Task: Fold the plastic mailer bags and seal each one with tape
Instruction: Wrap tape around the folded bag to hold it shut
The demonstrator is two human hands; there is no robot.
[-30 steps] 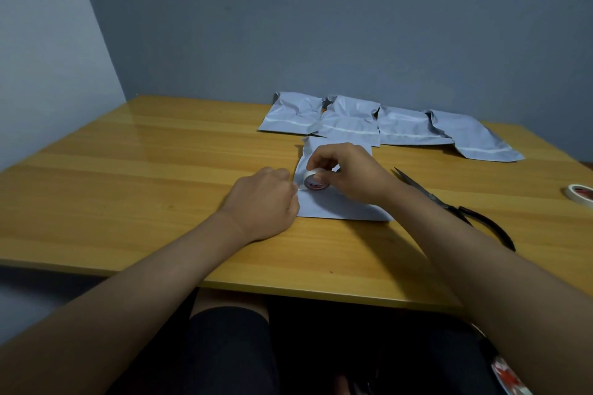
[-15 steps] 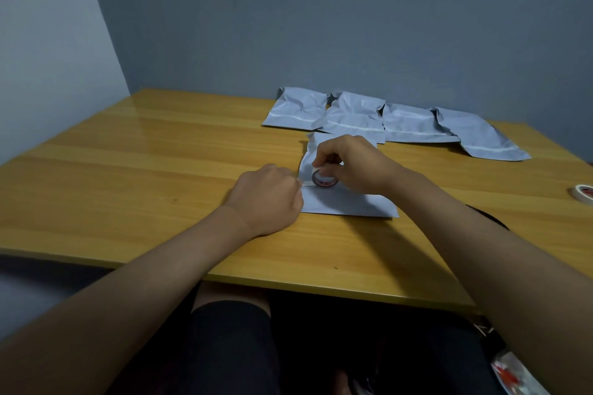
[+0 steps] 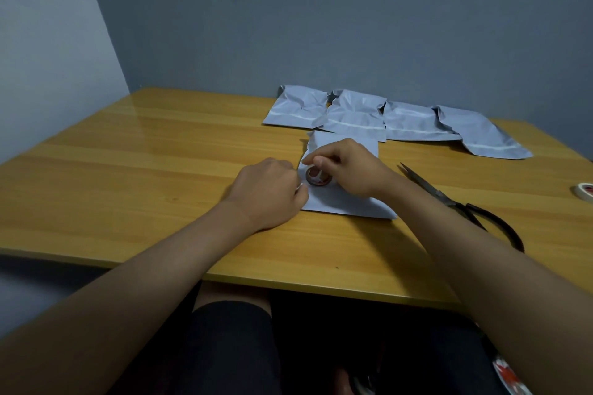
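Currently: taping the mailer bag (image 3: 340, 202) on the wooden table (image 3: 160, 170), grey walls behind.
Four bags (image 3: 356, 115) lie just beyond this bag, scissors (image 3: 449, 202) to its right. Over it, the right hand (image 3: 349, 167) grips the tape roll (image 3: 317, 177); the left hand (image 3: 269, 192), fingers curled, appears to pinch the tape end at its left edge. Next, probably: draw tape across, then cut.

Right hand (image 3: 348, 168) grips tape roll (image 3: 317, 177) on mailer bag (image 3: 345, 202); left hand (image 3: 268, 194) pinches its end.

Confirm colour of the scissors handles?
Black. The scissors lie on the table, right of the right hand; head view, the only one.
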